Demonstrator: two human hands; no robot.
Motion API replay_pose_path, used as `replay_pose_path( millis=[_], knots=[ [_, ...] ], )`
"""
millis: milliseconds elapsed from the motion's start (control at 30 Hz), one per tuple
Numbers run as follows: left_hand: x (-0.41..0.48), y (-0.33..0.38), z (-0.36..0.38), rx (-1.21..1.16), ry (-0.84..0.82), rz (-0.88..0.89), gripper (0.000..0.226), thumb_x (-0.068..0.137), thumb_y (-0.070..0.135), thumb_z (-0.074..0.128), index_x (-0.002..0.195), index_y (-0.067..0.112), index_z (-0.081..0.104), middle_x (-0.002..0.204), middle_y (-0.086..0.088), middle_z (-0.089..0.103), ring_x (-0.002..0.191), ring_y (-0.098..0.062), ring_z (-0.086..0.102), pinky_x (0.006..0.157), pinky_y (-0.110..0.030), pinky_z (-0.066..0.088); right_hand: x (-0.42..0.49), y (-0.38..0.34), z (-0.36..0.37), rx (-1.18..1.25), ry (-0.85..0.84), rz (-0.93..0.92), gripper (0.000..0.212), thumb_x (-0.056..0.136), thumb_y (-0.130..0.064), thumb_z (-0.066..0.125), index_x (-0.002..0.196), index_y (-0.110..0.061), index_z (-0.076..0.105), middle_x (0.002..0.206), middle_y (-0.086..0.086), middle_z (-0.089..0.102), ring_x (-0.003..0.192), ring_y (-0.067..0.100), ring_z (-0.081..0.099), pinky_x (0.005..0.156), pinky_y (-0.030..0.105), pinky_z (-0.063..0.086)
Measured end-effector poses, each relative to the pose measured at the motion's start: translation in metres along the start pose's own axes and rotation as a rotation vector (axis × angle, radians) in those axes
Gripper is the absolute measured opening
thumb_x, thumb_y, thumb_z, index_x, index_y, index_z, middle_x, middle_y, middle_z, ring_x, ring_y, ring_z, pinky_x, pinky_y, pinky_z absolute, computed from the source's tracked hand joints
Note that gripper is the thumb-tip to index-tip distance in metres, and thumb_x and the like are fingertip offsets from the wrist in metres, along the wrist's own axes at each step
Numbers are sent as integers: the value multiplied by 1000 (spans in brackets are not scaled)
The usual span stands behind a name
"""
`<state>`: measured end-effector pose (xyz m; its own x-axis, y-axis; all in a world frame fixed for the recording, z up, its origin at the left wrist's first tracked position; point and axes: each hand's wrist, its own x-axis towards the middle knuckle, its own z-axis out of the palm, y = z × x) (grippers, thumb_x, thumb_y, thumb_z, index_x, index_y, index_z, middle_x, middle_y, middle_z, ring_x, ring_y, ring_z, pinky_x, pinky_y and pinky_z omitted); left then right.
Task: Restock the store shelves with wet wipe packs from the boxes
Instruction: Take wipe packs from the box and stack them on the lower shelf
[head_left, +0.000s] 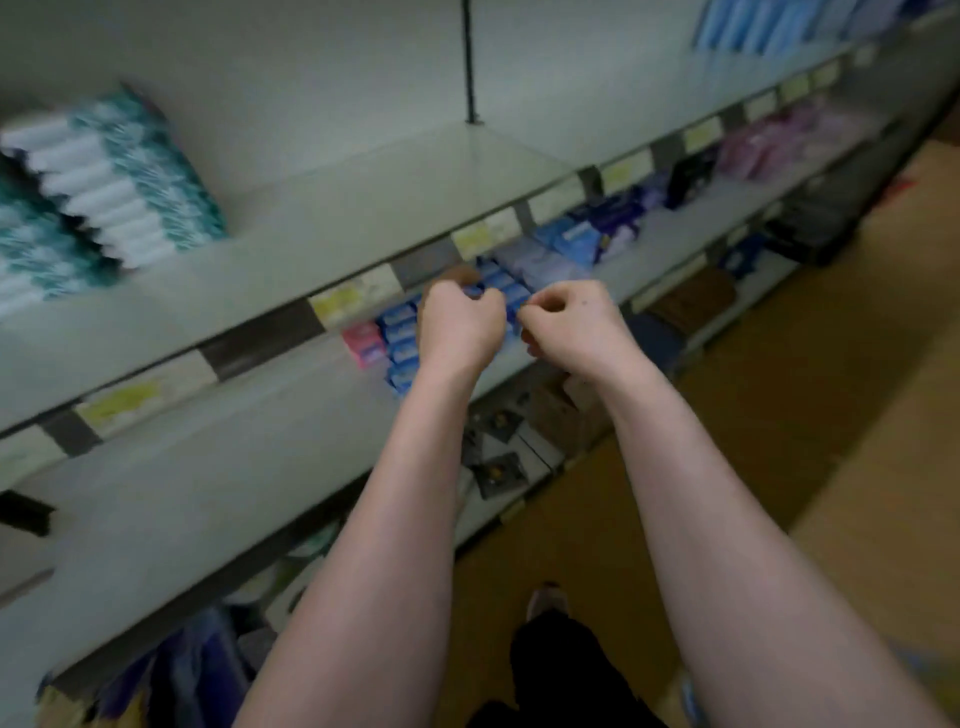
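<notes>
The frame is motion-blurred. A row of small blue wet wipe packs (402, 340) stands on the second shelf (291, 415), running back from the shelf's front edge. Both my arms reach out to that row. My left hand (460, 325) has its fingers curled over the top of a blue pack near the row's far end. Just to its right, my right hand (571, 322) pinches the edge of a blue pack with thumb and forefinger. The hands hide most of the packs they hold. No box is clearly in view.
A pink pack (363, 343) stands left of the blue row. Teal-and-white packs (104, 192) are stacked on the top shelf (337, 208) at left. Blue and purple packs (582, 236) fill the second shelf to the right. Brown floor (779, 415) lies at right.
</notes>
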<state>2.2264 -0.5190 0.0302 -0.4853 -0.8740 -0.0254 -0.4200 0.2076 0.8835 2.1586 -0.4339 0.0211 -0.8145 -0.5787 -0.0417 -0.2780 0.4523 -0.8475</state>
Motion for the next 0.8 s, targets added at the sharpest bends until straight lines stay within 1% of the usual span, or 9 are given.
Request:
replay_pose_path(
  millis=[67,100,200,300,333,500,567,700,800],
  knots=[
    [-26,0,19,16,-105,16,36,89,21,58,123,13,62,119,-8,65,110,-24,61,96,-34,48,-22,20,-21,6,56,60,16,78,-28,58,67,-19,66,78,3,71,85,28,68,79,46,57],
    [-39,2,30,27,-157,22,36,90,22,58,125,14,61,122,-7,63,113,-23,59,98,-35,47,-33,31,-32,9,82,87,17,76,-30,58,68,-19,68,78,2,71,84,28,68,79,47,57],
    [-77,14,62,38,-288,69,35,91,23,57,125,15,60,126,-5,61,112,-20,59,95,-28,46,-67,61,-70,5,146,150,15,84,-28,59,80,-22,71,82,-1,71,86,24,68,80,45,57],
    [-118,30,94,66,-400,126,35,93,25,57,127,19,58,127,-3,60,113,-20,58,98,-35,48,-96,91,-110,18,211,201,16,92,-29,57,97,-23,70,92,-2,69,90,19,65,83,42,57],
    [-131,36,104,71,-435,143,36,93,26,56,129,21,57,129,-3,59,114,-20,57,98,-38,48,-105,101,-123,30,236,223,16,92,-29,56,99,-24,69,93,-3,68,89,18,65,83,42,57],
    [-201,67,160,85,-535,236,36,96,23,54,132,20,54,129,-3,59,115,-20,57,98,-38,49,-149,150,-189,79,364,310,14,90,-29,58,84,-25,69,83,-3,69,79,17,67,75,39,59],
    [-237,79,191,90,-581,241,36,96,23,54,132,20,54,128,-3,59,115,-20,57,99,-39,49,-170,177,-221,106,407,353,14,88,-29,58,84,-23,70,83,-1,69,80,20,67,75,39,59],
    [-313,99,258,149,-729,252,38,96,23,56,133,18,54,131,-3,57,118,-19,55,97,-34,48,-219,242,-290,144,491,458,14,89,-30,58,92,-22,69,86,-1,70,80,18,68,72,35,59],
    [-363,106,306,187,-828,238,36,95,24,56,131,19,56,129,-3,58,114,-19,56,97,-35,49,-253,286,-332,142,530,524,13,88,-30,59,85,-22,69,88,-1,71,87,21,68,79,39,58]
  ],
)
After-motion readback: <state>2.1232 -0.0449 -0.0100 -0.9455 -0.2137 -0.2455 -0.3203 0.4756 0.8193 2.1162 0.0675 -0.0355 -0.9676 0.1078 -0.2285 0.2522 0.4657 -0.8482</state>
